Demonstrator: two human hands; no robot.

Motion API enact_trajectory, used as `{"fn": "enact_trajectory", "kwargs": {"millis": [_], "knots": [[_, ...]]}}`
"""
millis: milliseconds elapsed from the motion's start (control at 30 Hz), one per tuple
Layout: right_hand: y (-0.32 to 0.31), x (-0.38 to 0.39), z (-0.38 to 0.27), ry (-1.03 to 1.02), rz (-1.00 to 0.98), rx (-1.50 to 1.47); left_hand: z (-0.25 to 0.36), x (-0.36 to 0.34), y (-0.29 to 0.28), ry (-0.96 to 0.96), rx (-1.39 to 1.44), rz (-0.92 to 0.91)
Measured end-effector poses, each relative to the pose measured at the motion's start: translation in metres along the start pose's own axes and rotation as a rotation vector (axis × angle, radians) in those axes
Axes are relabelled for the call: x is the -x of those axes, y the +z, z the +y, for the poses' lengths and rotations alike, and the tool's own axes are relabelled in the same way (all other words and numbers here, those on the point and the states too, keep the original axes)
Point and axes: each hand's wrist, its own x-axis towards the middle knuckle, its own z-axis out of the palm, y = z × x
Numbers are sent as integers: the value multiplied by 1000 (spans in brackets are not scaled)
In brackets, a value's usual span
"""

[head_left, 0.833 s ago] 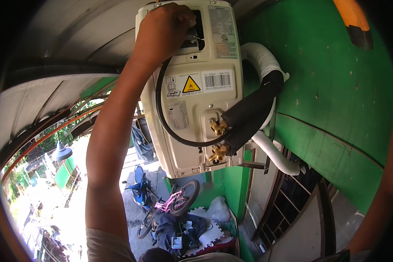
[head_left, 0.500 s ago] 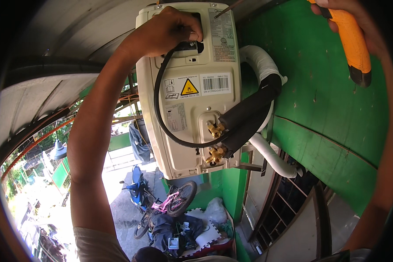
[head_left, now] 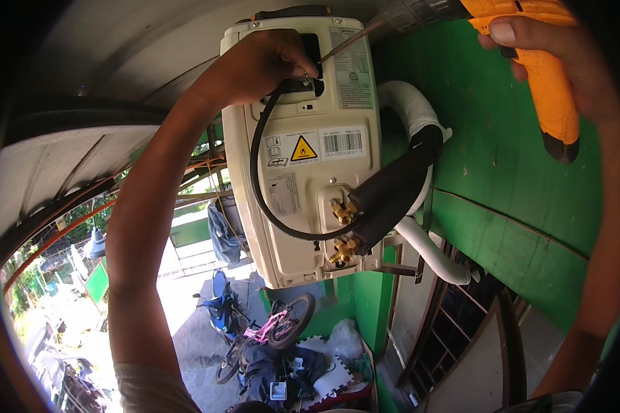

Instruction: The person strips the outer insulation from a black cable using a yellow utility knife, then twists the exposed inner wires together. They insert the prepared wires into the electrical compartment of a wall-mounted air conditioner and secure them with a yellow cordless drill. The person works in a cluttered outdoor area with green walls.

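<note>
A cream air-conditioner outdoor unit (head_left: 296, 265) hangs in front of me, its side panel facing me. My left hand (head_left: 265, 65) is at the dark opening (head_left: 312, 47) near its top, fingers pinched together; what they hold is hidden. My right hand (head_left: 554, 43) grips an orange and black cordless drill (head_left: 550, 89) at upper right. Its long thin driver bit (head_left: 351, 40) slants down left, the tip by my left fingertips; contact is unclear. A black cable (head_left: 256, 162) loops from the opening towards two brass valves (head_left: 343, 212), where black foam-covered pipes (head_left: 396, 189) come in.
White-wrapped pipes (head_left: 408, 103) run beside the unit along the green wall (head_left: 503, 158). Corrugated roofing (head_left: 131, 62) slopes close overhead. Far below stand a blue motorbike (head_left: 219, 303) and a pink bicycle (head_left: 272, 327). A barred window (head_left: 448, 316) is at lower right.
The drill has come lower and left, bringing its bit tip from the label down to my left fingertips. My left hand stays at the opening. The view has shifted slightly.
</note>
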Motion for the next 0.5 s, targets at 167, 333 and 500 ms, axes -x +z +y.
{"fn": "enact_trajectory", "kwargs": {"millis": [167,333,500], "knots": [[-1,-3,17,7,45,89,14,-10,-3,-203,-25,129],[3,0,32,39,100,63,19,-15,2,-220,-170,162],[17,-4,32,26,130,117,9,-19,12,-106,-347,224]]}}
